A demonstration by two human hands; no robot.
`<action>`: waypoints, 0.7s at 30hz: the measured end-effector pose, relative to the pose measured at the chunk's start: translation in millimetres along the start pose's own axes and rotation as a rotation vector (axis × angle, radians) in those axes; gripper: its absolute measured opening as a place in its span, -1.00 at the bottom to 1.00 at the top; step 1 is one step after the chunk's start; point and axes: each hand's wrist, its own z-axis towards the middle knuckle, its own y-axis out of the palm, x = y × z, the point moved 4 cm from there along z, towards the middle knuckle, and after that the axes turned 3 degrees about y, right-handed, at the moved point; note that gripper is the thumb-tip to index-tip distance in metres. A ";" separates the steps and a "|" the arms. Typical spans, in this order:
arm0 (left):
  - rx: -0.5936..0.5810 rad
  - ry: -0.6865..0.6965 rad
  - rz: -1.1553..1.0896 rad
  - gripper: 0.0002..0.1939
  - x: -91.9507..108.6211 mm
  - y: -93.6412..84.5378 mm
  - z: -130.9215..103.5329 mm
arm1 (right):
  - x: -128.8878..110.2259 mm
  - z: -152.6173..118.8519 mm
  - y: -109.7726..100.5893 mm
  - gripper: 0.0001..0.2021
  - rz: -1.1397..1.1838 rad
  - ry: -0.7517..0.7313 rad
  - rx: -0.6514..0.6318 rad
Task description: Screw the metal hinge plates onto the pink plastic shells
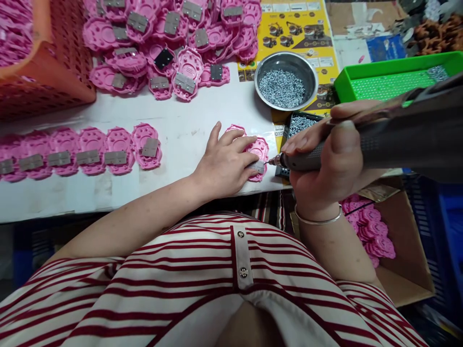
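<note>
Here, seen from the head camera:

Left hand: the left hand [226, 161] lies flat, fingers spread wide, pressing a pink plastic part [259, 150] onto the white table [188, 125], just right of centre.

Right hand: the right hand [327, 156] is wrapped tight around an electric screwdriver [365, 142], held nearly level, its bit pointing toward nine o'clock.

Bit tip: it sits at the small metal plate [257, 166] on the part, at the four o'clock edge of the left hand; whether a screw is on it cannot be told.

Finished-looking row: at nine o'clock of the left hand, a row of pink parts [77, 154] lies in a line, each with a metal plate on it; they appear done, though their screws are too small to see.

Waiting heap: at eleven o'clock, a pile of pink parts [170, 38] with plates laid loosely on them looks yet to be worked, so a good deal seems left.

Screws: a steel bowl [287, 60] of screws stands at one o'clock of the left hand; a small black tray [300, 124] of screws sits just above the right hand's fingers.

Carton: at five o'clock, below the table edge, a cardboard box [405, 270] holds more pink pieces.

Other things: an orange basket [54, 62] at ten o'clock, a green tray [394, 79] at two o'clock.
</note>
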 end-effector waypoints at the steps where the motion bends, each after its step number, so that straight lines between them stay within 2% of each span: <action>1: 0.001 -0.001 0.001 -0.81 0.0 0.3 -0.1 | 1.6 0.3 -0.1 -0.72 0.011 0.005 -0.004; 8: -0.017 -0.017 0.004 -0.80 0.3 2.2 1.1 | 1.1 4.9 4.9 -0.90 0.185 0.016 -0.140; 12: -0.033 -0.024 -0.001 -0.79 0.7 1.8 3.2 | 4.4 6.4 6.9 -0.86 0.135 0.065 -0.203; 17: -0.032 -0.022 -0.002 -0.81 -0.2 1.9 3.9 | 4.6 7.8 5.6 -0.78 0.081 0.083 -0.202; 21: -0.008 -0.024 -0.007 -0.82 -0.7 3.6 2.2 | -18.1 14.9 -1.8 -0.82 0.180 0.065 -0.162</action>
